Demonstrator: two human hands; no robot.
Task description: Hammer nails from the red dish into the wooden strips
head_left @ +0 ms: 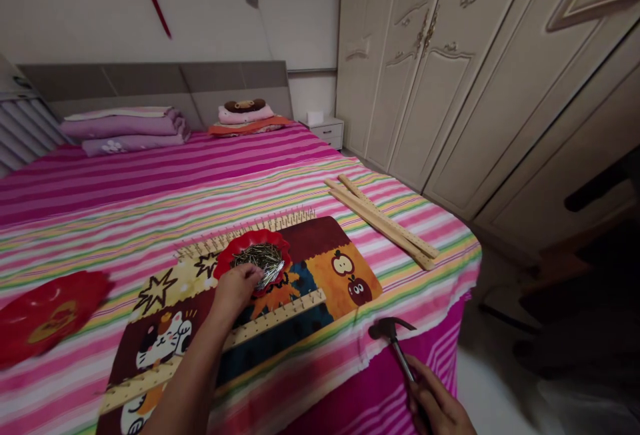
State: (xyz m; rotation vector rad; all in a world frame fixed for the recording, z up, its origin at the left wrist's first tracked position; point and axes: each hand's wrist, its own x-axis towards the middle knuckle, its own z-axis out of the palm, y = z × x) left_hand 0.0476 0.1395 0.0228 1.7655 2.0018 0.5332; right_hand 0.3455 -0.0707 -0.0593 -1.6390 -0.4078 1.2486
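My left hand [244,285] reaches into a red scalloped dish [235,246] that holds a heap of nails [265,262]. Its fingers are pinched together over the nails; whether a nail is between them I cannot make out. My right hand [435,398] is wrapped round the handle of a claw hammer [395,338], its head above the bed's near edge. Below the dish, a wooden strip [275,315] with a row of upright nails lies on a patterned mat [295,342], partly behind my left forearm. Another nail-studded strip [210,243] lies beyond the dish.
Several bare wooden strips [383,218] lie crossed on the striped cloth at the right. A larger red tray [55,315] sits at the left. Folded bedding [125,130] rests by the headboard. A wardrobe [425,68] stands along the right side, past the bed's edge.
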